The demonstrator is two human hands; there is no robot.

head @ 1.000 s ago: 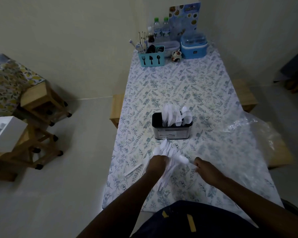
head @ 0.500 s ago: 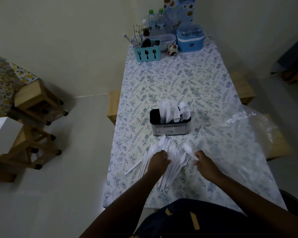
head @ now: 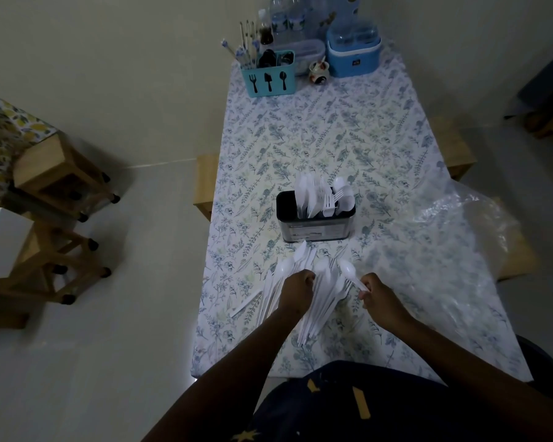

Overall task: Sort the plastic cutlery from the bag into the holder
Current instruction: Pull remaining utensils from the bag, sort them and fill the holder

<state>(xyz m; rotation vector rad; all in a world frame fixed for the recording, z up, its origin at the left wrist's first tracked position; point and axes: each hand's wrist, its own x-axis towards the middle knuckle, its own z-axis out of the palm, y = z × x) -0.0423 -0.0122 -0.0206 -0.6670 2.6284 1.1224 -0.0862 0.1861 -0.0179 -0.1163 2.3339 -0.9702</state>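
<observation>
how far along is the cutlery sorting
Partly done. The holder already has white knives, forks and spoons standing in it, and the bag lies aside to the right. In hand: the right hand pinches a spoon by its handle, while the left hand grips a big bunch of cutlery. That whole bunch is left to sort.

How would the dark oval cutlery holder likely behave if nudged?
The dark oval cutlery holder probably slides rather than tips: it looks wider than tall and stands flat on the floral tablecloth. The white plastic cutlery standing in it looks thin, so it likely adds little top weight.
</observation>
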